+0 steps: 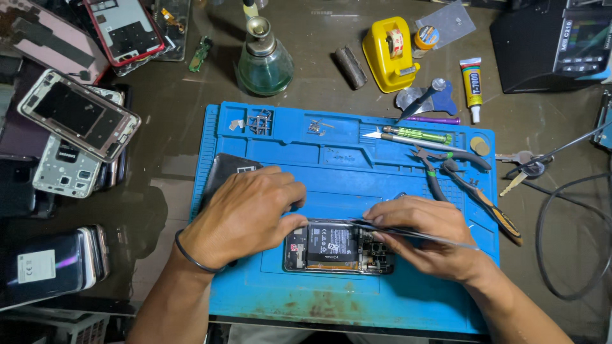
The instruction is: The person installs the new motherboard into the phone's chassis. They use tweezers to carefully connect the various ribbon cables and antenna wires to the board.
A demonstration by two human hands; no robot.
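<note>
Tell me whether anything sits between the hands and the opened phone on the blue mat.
Nothing visible does. The left hand rests on the opened phone at its left end, and the right hand presses a thin tool along its upper edge.

Dim overhead light; the blue mat is brightest, corners fall dark, edges bend slightly, focus sharp throughout.

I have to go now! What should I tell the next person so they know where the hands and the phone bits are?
Left hand: pressing down on the left end of the opened phone, holding it steady.
Right hand: pinching a thin metal tool laid flat over the phone's right end.
The phone lies on the blue mat, back already off, battery showing. A dark cover lies behind the left hand. Pliers and tiny screws sit on the mat.
Left: the phone is still open.
</note>
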